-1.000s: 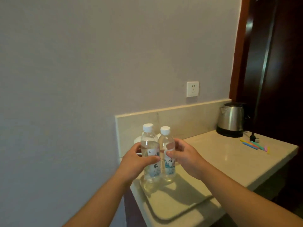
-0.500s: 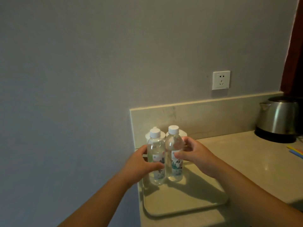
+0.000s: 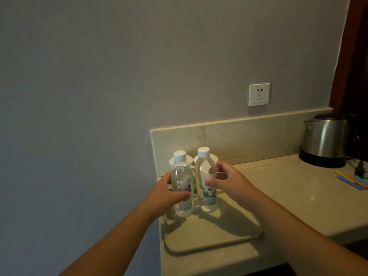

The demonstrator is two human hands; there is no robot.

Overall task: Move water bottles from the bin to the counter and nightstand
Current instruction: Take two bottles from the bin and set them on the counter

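A pale stone surface [image 3: 278, 196] runs along the wall, with a low backsplash [image 3: 249, 136] behind it and a white socket [image 3: 258, 94] above. Near its left end lies a beige tray [image 3: 219, 236], and on the tray two clear water bottles stand upright, close side by side. A steel kettle [image 3: 324, 140] sits far to the right, well apart from the tray, with a few coloured sticks [image 3: 352, 182] lying in front of it. The left bottle [image 3: 182, 184] is gripped by the left hand [image 3: 165, 196], fingers and thumb curled round its label. The right hand [image 3: 231, 184] is at the right bottle [image 3: 206, 180], thumb and fingertips touching its side, fingers loosely curved rather than wrapped round it. Behind the bottles, two white objects [image 3: 213, 158] are partly hidden.
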